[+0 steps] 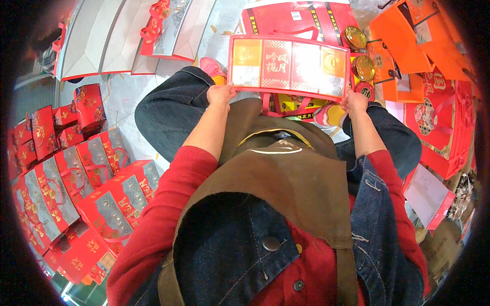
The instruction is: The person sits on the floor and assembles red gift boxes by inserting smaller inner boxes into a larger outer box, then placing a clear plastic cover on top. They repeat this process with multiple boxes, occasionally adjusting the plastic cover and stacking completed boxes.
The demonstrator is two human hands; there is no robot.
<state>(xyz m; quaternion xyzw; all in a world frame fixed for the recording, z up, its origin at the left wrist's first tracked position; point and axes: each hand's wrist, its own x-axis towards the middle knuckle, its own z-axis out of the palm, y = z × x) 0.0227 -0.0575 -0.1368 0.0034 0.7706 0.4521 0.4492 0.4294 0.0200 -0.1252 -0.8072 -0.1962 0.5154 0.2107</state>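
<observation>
I hold a long red tray (289,67) with several square compartments in red, orange and white, level above my knees. My left hand (220,95) grips its near left corner. My right hand (354,101) grips its near right corner. Under the tray lies an open red gift box (301,21) on the floor. Two round gold tins (354,36) sit just right of the tray.
Stacks of closed red and silver gift boxes (76,188) stand at my left. Flat folded white box blanks (112,35) lie at the upper left. Orange bags and boxes (408,46) pile at the upper right, a red decorated box (439,122) below them.
</observation>
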